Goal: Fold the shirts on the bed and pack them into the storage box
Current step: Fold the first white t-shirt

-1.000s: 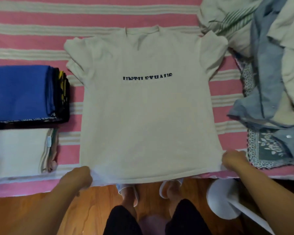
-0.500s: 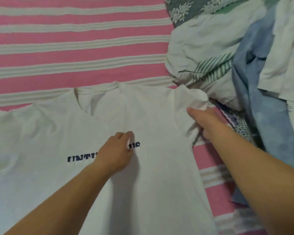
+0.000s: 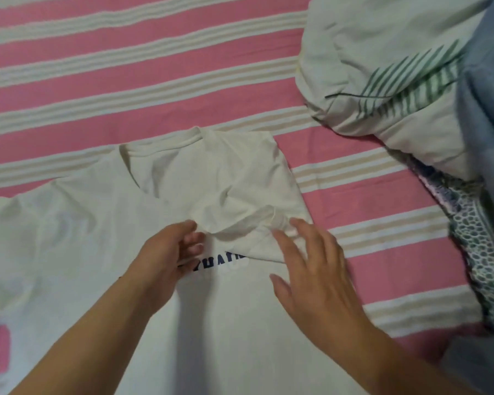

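Observation:
A white T-shirt (image 3: 103, 252) with dark blue lettering lies flat on the pink striped bed (image 3: 126, 81), collar pointing away from me. Its right sleeve and shoulder (image 3: 240, 189) are folded inward over the chest and partly cover the lettering. My left hand (image 3: 169, 252) rests on the shirt beside the lettering, fingers loosely bent near the edge of the folded sleeve. My right hand (image 3: 311, 263) lies with spread, straight fingers on the right folded edge. The storage box is out of view.
A heap of clothes sits at the right: a white garment with a green leaf print (image 3: 382, 81), a blue denim shirt (image 3: 485, 109) and a patterned cloth (image 3: 474, 240). Bare striped sheet lies beyond the collar.
My right hand has carried the right sleeve over onto the chest and let it go, now lying flat on the fold. My left hand stays by the lettering. The camera moved closer.

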The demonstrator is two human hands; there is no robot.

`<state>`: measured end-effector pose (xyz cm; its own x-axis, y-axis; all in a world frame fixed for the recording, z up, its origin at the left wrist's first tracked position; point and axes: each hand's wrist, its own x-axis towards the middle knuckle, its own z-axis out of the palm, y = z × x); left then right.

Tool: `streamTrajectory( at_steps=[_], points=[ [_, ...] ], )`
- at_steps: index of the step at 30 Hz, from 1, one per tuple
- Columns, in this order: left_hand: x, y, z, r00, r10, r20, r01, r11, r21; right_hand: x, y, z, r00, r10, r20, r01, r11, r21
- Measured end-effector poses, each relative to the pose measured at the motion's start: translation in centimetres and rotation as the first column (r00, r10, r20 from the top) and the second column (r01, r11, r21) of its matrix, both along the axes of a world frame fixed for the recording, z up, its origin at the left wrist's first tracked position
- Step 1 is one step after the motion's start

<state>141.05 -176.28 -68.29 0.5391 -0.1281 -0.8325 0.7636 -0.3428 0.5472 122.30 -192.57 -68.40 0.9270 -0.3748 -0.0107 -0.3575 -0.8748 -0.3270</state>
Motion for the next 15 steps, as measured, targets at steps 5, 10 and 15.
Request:
streamTrajectory(
  at_steps=[5,10,15],
  points=[
    [0.6,-3.3,-0.1,0.993,-0.057,0.102,0.049,0.996,0.074,3.6,-0.7,-0.5,0.999,-0.036,-0.035,0.044,0.955,0.292],
    [1.8,-3.0,-1.4,0.979,-0.154,0.137,0.14,0.985,0.104,1.8,1.4,0.1,0.984,-0.028,0.177,-0.027,0.954,0.299],
    [2.4,-2.5,-1.8,0.988,-0.135,0.072,0.126,0.986,0.108,4.7,1.1,0.5,0.964,-0.208,-0.163,0.242,0.943,0.228]
  ],
)
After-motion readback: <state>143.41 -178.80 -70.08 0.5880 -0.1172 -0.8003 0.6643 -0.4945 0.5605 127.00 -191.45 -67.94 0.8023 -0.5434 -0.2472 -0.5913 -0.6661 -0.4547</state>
